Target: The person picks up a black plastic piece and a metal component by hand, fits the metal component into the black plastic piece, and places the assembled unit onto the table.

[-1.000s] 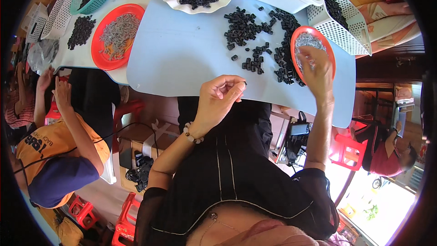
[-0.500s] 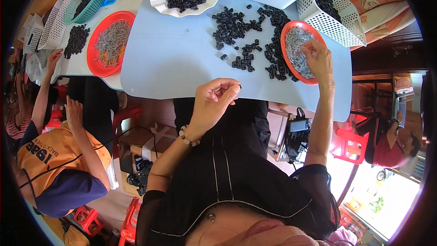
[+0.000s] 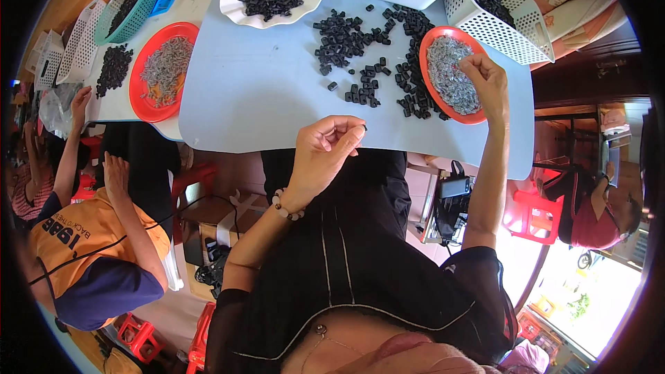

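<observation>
A person's right hand (image 3: 485,79) dips pinched fingers into a red dish (image 3: 450,73) of small grey pieces, its grasp hidden. The left hand (image 3: 325,149) pinches a tiny black part (image 3: 365,127), barely discernible, above the pale blue table's (image 3: 263,90) near edge. Loose black parts (image 3: 367,55) lie between. A white basket (image 3: 502,10) is cut off far right.
</observation>
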Tool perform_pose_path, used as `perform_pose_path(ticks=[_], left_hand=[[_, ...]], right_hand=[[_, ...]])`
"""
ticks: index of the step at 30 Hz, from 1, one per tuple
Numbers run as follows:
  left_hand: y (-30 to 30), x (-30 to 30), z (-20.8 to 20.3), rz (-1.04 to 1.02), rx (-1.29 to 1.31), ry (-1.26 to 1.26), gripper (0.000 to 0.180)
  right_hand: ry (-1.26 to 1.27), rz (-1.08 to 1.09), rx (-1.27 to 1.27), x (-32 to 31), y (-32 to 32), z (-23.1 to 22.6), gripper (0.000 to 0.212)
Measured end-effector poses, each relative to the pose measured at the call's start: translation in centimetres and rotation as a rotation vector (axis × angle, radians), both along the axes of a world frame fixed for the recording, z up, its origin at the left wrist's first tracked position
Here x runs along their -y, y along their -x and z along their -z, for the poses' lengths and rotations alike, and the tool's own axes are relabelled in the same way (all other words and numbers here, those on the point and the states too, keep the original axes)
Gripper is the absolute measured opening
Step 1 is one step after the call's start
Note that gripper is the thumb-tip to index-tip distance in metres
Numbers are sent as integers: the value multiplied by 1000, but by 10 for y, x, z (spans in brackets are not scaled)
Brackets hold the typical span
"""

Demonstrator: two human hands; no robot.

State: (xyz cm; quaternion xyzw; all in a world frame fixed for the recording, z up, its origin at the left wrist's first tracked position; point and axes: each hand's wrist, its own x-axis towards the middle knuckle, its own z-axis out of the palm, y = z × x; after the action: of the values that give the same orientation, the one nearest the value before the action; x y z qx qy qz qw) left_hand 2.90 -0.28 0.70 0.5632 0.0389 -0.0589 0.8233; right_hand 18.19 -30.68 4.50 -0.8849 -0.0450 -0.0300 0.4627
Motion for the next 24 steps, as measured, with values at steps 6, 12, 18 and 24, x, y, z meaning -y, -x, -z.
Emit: perform_pose_path(ticks=[6, 12, 18, 24], left_hand=[[-3, 1, -3, 14, -9, 38, 19], [-6, 5, -6, 56, -14, 225, 20], [-25, 18, -19, 49, 36, 138, 17], [-83, 56, -32, -204, 637, -432, 14]], right_hand=[[-513, -85, -176, -14, 17, -5, 14], [-835, -355, -291, -66, 50, -6, 14], [-850, -323, -285, -78, 46, -13, 16], [-1048, -159, -304, -74, 47, -10, 12]])
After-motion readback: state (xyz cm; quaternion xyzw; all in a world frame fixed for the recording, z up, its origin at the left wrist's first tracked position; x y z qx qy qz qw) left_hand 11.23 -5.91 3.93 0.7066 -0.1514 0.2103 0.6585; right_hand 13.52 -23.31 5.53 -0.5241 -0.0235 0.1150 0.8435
